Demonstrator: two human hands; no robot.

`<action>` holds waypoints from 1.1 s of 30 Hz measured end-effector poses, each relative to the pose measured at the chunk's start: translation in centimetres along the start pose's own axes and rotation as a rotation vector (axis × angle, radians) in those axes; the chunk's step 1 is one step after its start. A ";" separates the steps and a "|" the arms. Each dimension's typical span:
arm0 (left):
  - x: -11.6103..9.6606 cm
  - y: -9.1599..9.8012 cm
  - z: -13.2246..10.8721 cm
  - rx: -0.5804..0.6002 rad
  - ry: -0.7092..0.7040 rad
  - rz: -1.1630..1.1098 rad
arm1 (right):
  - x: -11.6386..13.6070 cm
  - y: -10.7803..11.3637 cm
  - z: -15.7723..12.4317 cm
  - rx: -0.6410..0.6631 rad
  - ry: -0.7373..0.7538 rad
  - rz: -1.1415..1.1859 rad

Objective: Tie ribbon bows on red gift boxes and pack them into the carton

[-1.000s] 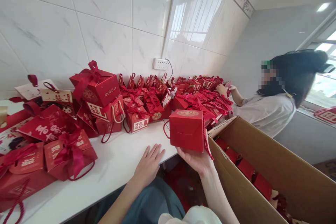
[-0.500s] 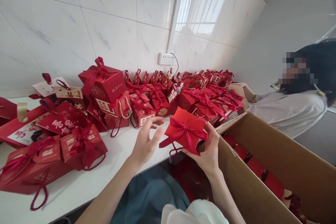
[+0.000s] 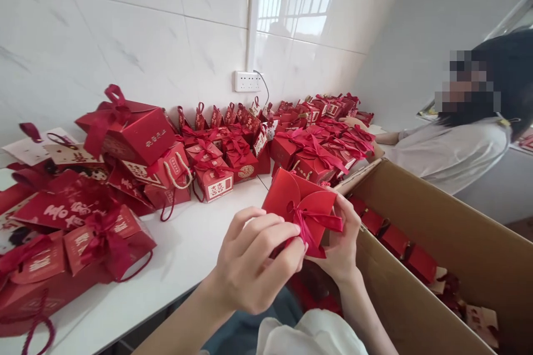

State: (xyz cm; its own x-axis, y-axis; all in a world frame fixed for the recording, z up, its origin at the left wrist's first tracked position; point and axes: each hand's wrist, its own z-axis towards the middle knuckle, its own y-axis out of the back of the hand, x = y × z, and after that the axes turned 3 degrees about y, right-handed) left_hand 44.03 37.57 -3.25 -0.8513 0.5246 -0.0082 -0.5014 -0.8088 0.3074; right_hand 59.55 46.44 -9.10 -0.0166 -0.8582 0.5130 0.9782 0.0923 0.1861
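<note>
A red gift box (image 3: pixel 306 199) with a ribbon bow on its top is held in front of me, above the table's front edge. My right hand (image 3: pixel 339 238) grips its right side, the fingers behind the box and the thumb below. Over the front left of the box, my left hand (image 3: pixel 262 258) is closed, its fingertips pinched at the ribbon (image 3: pixel 310 224). Part of the bow is hidden behind those fingers. To the left, a red box with a double-happiness label (image 3: pixel 214 180) sits on the white table (image 3: pixel 175 252).
Many red gift boxes (image 3: pixel 108 238) crowd the table along the tiled wall. An open cardboard carton (image 3: pixel 416 294) at my right holds red boxes in a row. Beyond it is a person in a white top (image 3: pixel 441 150). A power socket (image 3: pixel 248 81) is on the wall.
My left hand has moved right from beside the box onto its ribbon and closed there. The right hand still holds the box. The camera view has shifted a little to the right.
</note>
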 end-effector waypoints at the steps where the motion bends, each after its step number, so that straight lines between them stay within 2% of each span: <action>1: -0.2 -0.3 0.1 0.010 -0.004 -0.013 | -0.1 0.4 0.0 -0.006 0.002 -0.003; 5: -0.6 -2.2 0.6 0.046 -0.004 -0.080 | -0.7 2.5 -0.4 -0.025 -0.023 -0.048; 11: -1.3 -6.0 1.6 0.070 -0.037 -0.181 | -1.6 6.5 -1.2 -0.079 -0.076 -0.133; 18: -2.2 -9.4 2.8 0.126 -0.059 -0.317 | -1.5 10.5 -1.6 -0.140 -0.109 -0.304; 20: -2.2 -10.7 3.2 0.135 0.000 -0.390 | -1.1 12.0 -1.6 -0.133 -0.119 -0.378; 22: -2.1 -12.5 3.6 0.158 0.139 -0.470 | -0.6 13.6 -1.6 -0.123 -0.158 -0.449; 24: -1.8 -14.7 3.8 0.258 0.330 -0.538 | -0.1 15.1 -1.8 -0.126 -0.225 -0.501; 26: -1.6 -17.1 3.7 0.429 0.480 -0.553 | 0.4 16.5 -1.9 -0.188 -0.320 -0.508; 27: -1.6 -18.3 3.5 0.513 0.500 -0.544 | 0.5 17.1 -2.0 -0.250 -0.375 -0.485; 29: -1.7 -20.3 2.7 0.631 0.420 -0.528 | 0.6 18.2 -1.9 -0.439 -0.509 -0.338; 31: -2.1 -21.8 1.5 0.710 0.273 -0.529 | 0.6 19.3 -1.8 -0.637 -0.692 -0.050; 33: -2.4 -22.8 0.1 0.804 0.177 -0.523 | 0.5 20.2 -1.6 -0.753 -0.899 0.310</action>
State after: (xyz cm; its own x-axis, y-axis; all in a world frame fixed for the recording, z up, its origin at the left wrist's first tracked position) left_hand 57.57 54.79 -10.12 -0.5949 0.6650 -0.4516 -0.6236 -0.0273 0.7813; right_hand 79.62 47.08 -6.49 0.3938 -0.1676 0.9038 0.8368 -0.3415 -0.4279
